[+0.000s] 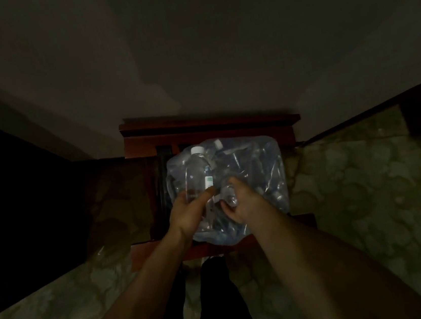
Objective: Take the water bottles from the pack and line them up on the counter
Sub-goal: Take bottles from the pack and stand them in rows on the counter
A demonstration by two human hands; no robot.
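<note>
- The wall (189, 42) ahead of you fills the upper half of the view; it is dim, with only faint patches of shade to be read on it.
- The patterned floor (352, 181) runs down both sides; its left part falls into darkness, and nothing can be made out in the black area at far left.
- Your forearms enter from the bottom corners, bare, and converge toward the centre. Dark trouser legs (215, 291) show between them, cut off by the lower edge.
- The red-brown wooden worktop (208, 130) stands against the wall. Only its back rail and a strip of its near edge are visible; the rest is covered.
- The pack (257, 164) of water bottles sits on that worktop, wrapped in clear, crumpled plastic film. Glare and creases hide most of the contents; the number of bottles inside cannot be told. One further white cap shows near its far edge.
- One water bottle (197, 171) stands out at the pack's left side, clear with a white cap and a narrow label strip. Whether it is fully free of the film cannot be told.
- Your left hand (188, 215) grips the lower part of that bottle, thumb across its front, fingers hidden behind it.
- Your right hand (241, 203) is at the pack's near middle, fingers curled round a clear rounded shape, bottle or bunched film, not distinguishable.
</note>
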